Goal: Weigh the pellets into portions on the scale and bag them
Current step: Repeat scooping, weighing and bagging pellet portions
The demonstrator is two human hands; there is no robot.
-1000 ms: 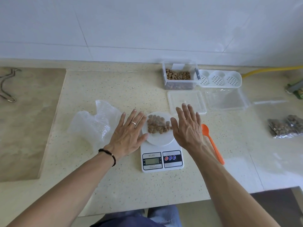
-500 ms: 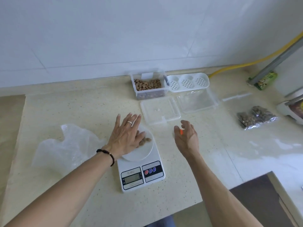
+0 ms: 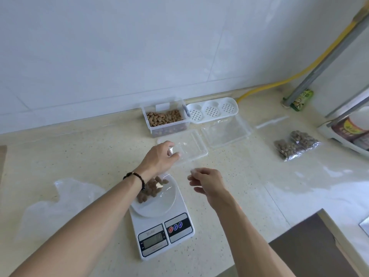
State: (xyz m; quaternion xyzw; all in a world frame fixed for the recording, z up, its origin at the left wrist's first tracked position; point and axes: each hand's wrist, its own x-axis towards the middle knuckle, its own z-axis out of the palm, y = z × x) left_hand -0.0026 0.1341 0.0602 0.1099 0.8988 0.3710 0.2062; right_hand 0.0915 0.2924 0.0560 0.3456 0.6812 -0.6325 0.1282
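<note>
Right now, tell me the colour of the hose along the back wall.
Yellow; the hose shows best in the head view, its only view.

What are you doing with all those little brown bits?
A person is weighing pellets and bagging them. One heap lies on the white dish on the scale. Both hands pinch a clear bag above the counter: the left hand at one edge, the right hand at another. Two filled bags lie to the right.
</note>
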